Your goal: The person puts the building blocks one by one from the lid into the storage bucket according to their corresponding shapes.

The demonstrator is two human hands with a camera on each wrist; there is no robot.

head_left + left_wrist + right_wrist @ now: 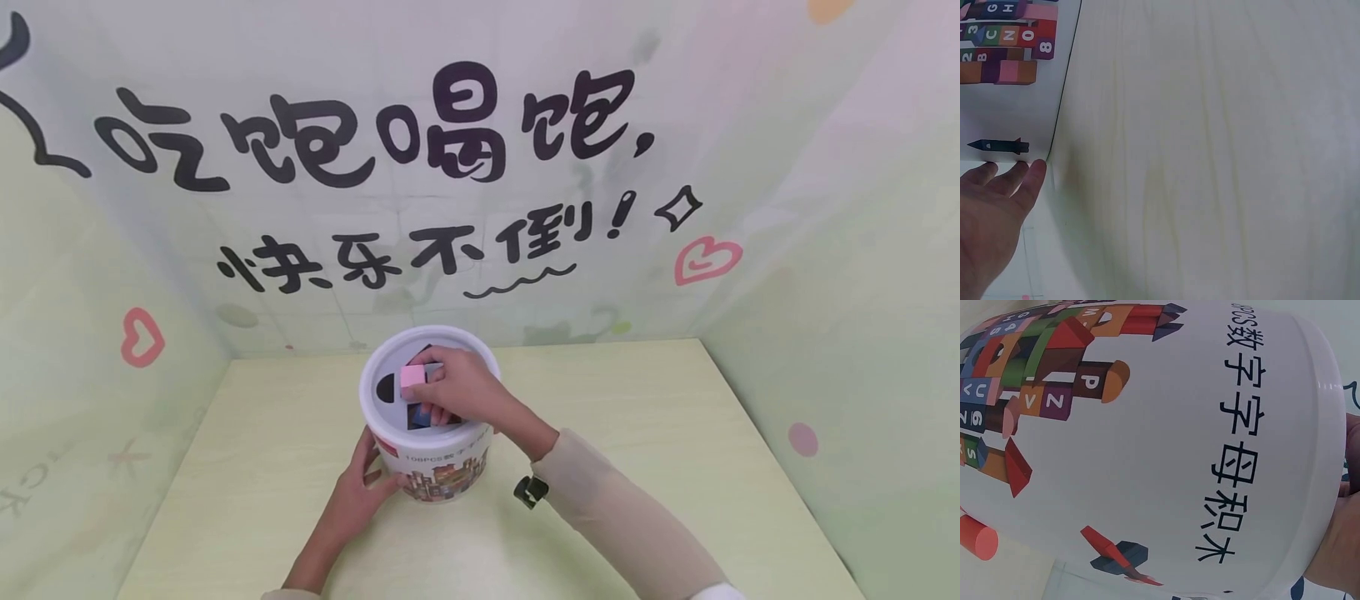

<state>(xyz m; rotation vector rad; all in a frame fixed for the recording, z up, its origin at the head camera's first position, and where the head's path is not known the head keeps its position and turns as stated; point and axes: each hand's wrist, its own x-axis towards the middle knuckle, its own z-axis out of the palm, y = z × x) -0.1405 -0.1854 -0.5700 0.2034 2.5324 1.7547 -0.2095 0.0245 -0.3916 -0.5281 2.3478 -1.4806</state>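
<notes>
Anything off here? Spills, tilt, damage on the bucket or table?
Nothing stands out. The white bucket stands upright on the table, lid on; the left hand steadies its side and the right hand pinches a pink block over the lid's holes.

We see a glossy, smooth white plastic bucket with a printed label, standing on a pale, matt wood-grain table.
</notes>
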